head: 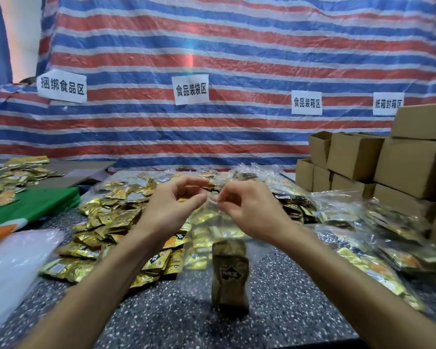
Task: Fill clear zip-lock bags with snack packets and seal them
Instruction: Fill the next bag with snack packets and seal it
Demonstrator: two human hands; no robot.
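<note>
Left hand and right hand each pinch the mouth of the clear plastic zip-lock bag, hanging over the speckled grey surface with gold foil snack packets inside; a misaligned strip could leave gaps, and they'd spill

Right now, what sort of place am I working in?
Probably a makeshift food-packing station: paper zone signs taped on a striped tarp, gold snack packets heaped on the speckled table, and stacked cardboard boxes at the right.
</note>
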